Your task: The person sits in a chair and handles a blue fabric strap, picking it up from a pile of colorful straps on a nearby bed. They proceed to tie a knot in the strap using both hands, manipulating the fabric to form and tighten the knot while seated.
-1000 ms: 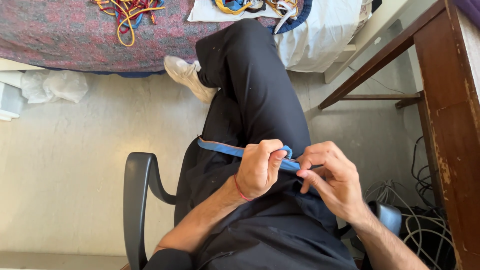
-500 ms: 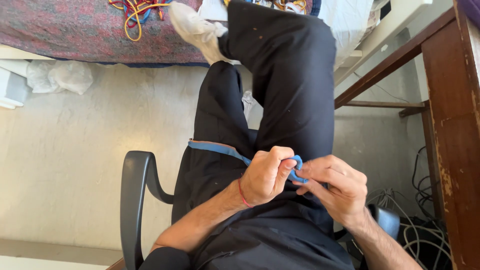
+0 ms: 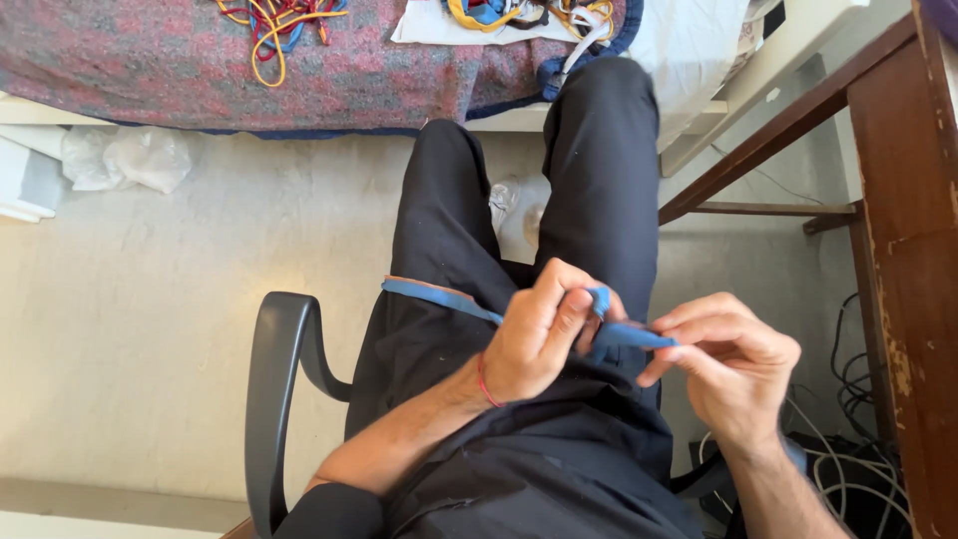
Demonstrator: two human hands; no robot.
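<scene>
The left hand (image 3: 539,339) and right hand (image 3: 728,364) both pinch a blue strap (image 3: 624,334) between them. Its long end (flat and blue) trails left across the lap

Bright, even daylight fills the scene; the floor (image 3: 180,299) at left of the frame is pale and nearly washed out. Shadows are soft, the deepest lying under the bed (image 3: 299,90) edge at top. The black trousers (image 3: 599,180) lose fold detail. Focus is sharp centrally; lines bow slightly toward the frame edges.
</scene>
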